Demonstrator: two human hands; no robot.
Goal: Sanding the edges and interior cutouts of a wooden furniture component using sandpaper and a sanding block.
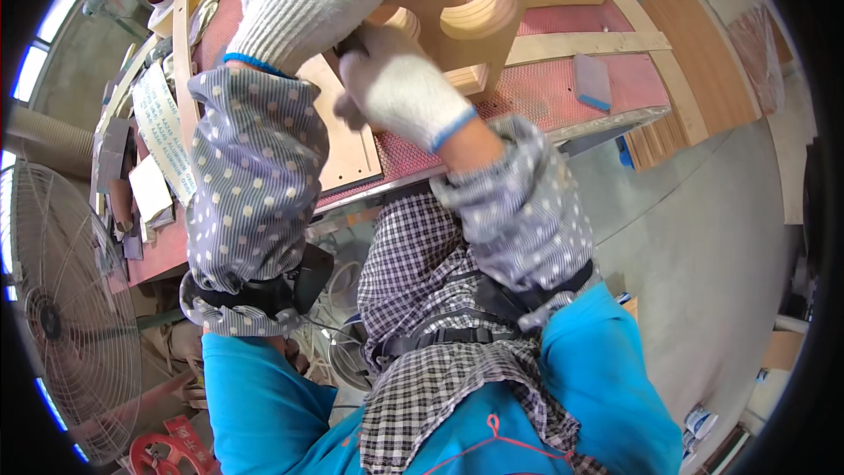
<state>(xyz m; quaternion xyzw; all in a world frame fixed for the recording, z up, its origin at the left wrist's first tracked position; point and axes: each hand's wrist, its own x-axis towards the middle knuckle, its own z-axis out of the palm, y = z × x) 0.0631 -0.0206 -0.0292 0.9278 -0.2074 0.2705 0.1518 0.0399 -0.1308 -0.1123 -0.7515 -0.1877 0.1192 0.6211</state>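
A light wooden workpiece (440, 53) with rounded cutouts stands on the pink textured bench top (563, 97). My left hand (316, 4), in a white knitted glove, lies at the workpiece's upper left, its thumb stretched along the wood; the other fingers are mostly hidden. Just below it, my right hand (400, 88), also in a white glove, is closed with its fingers curled inward beside the workpiece. A small dark bit shows at its fingers, but blur hides what it is. Under my hands lies a flat pale board (356, 154) with small holes.
A grey block with a blue base (592, 82) sits on the bench to the right. Wooden strips, abrasive sheets and a printed paper strip (164, 127) crowd its left end. A large caged fan (66, 321) stands at left, and stacked boards (699, 53) at right.
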